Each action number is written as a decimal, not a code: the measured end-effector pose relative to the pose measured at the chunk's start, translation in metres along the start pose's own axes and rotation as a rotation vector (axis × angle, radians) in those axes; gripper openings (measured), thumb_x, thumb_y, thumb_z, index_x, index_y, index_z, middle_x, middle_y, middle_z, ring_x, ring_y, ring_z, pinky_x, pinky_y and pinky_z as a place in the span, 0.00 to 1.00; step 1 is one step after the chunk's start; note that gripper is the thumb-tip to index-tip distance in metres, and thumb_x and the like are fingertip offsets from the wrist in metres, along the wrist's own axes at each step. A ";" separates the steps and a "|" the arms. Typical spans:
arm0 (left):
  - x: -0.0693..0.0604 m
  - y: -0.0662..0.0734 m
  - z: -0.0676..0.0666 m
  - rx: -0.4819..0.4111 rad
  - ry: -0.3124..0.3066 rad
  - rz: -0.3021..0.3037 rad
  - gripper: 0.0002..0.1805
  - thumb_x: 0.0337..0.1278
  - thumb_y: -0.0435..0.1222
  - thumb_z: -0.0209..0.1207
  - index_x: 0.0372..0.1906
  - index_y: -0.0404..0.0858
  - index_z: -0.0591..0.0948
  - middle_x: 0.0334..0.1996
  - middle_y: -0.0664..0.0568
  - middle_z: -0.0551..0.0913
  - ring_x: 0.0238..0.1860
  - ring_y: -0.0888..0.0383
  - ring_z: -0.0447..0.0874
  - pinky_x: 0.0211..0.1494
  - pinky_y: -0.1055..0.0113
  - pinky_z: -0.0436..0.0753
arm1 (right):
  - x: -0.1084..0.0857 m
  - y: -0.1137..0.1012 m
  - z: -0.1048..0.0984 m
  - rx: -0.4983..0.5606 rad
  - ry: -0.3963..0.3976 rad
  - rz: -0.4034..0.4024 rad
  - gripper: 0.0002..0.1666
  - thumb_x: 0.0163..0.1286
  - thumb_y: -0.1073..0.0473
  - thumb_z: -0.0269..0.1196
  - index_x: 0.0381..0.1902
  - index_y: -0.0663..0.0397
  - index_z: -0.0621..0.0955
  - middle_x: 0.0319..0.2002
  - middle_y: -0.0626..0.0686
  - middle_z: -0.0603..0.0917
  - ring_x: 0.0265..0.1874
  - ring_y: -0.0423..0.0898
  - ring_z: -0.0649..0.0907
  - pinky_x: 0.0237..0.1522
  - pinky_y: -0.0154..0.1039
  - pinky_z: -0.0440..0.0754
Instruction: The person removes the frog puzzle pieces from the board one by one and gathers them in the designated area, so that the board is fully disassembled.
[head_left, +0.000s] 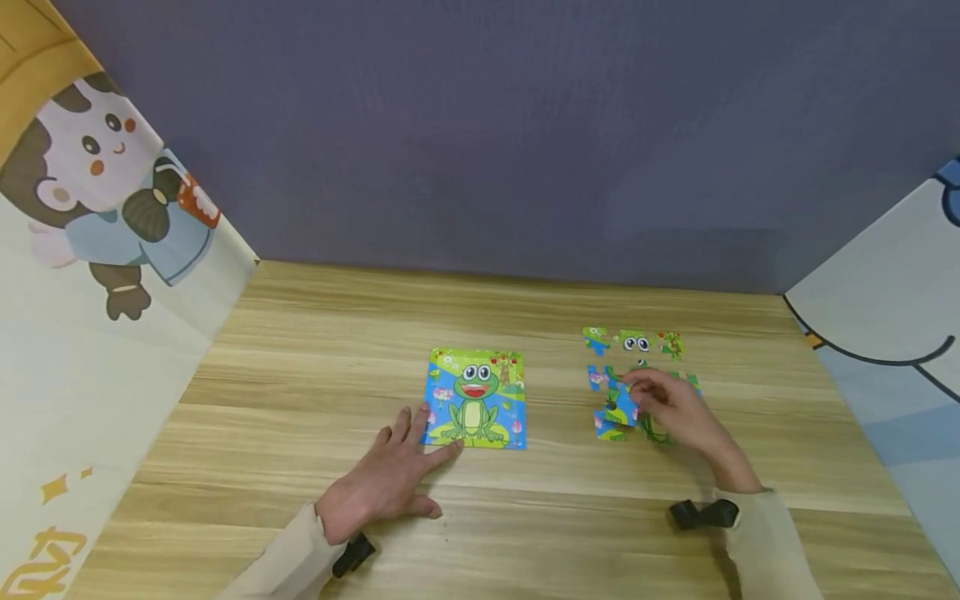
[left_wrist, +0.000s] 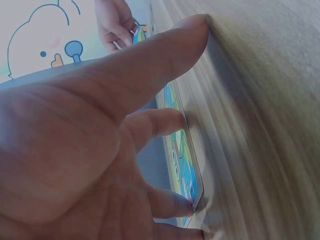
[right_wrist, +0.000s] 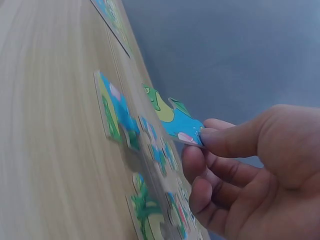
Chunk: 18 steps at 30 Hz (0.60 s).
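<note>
A square frog picture card [head_left: 487,371] lies flat on the wooden table. My left hand [head_left: 386,479] rests beside its lower left corner, fingers spread, and fingertips touch the card's edge [left_wrist: 191,182]. To the right, my right hand [head_left: 678,410] pinches a jigsaw piece [right_wrist: 177,122] between thumb and forefinger; the piece is blue, green and yellow with a pink patch. It is held above the other loose jigsaw pieces, including a corner piece [head_left: 609,428] and one with two frog eyes [head_left: 636,342]. Some pieces are partly hidden beneath my right hand.
A dark blue-grey panel [head_left: 480,150] stands along the table's far edge. Side panels with cartoon prints, left [head_left: 90,333] and right [head_left: 885,292], flank the wood-grain table [head_left: 315,333]. Black straps [head_left: 703,514] sit at both wrists.
</note>
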<state>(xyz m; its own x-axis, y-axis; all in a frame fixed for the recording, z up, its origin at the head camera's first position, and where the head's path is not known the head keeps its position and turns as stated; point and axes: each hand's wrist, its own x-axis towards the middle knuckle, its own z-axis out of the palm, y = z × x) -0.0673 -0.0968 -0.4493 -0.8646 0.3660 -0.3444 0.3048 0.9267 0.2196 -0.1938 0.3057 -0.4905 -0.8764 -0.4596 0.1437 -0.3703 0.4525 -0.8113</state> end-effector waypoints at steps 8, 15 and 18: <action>0.000 0.000 0.000 0.004 -0.001 0.002 0.47 0.44 0.57 0.72 0.74 0.57 0.68 0.79 0.28 0.45 0.77 0.25 0.49 0.72 0.33 0.64 | -0.006 0.008 -0.013 -0.063 0.026 0.054 0.15 0.74 0.70 0.56 0.56 0.67 0.79 0.42 0.62 0.85 0.32 0.31 0.81 0.31 0.34 0.83; 0.001 0.000 0.000 -0.001 -0.001 0.003 0.47 0.44 0.57 0.72 0.73 0.57 0.69 0.79 0.28 0.46 0.77 0.25 0.49 0.72 0.32 0.65 | -0.011 0.015 -0.020 -0.089 0.040 0.090 0.14 0.76 0.66 0.55 0.55 0.63 0.81 0.48 0.64 0.85 0.34 0.30 0.81 0.33 0.31 0.82; 0.001 -0.001 0.000 0.001 -0.003 0.003 0.47 0.44 0.57 0.72 0.73 0.57 0.69 0.79 0.28 0.46 0.77 0.25 0.49 0.72 0.32 0.65 | -0.013 0.017 -0.023 -0.082 0.052 0.083 0.13 0.76 0.66 0.56 0.54 0.63 0.81 0.54 0.60 0.85 0.40 0.26 0.81 0.38 0.26 0.82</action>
<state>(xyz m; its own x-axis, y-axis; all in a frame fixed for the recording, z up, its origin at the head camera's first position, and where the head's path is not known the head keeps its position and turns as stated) -0.0679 -0.0970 -0.4500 -0.8623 0.3691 -0.3468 0.3076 0.9257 0.2202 -0.1955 0.3370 -0.4939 -0.9190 -0.3790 0.1087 -0.3180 0.5495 -0.7726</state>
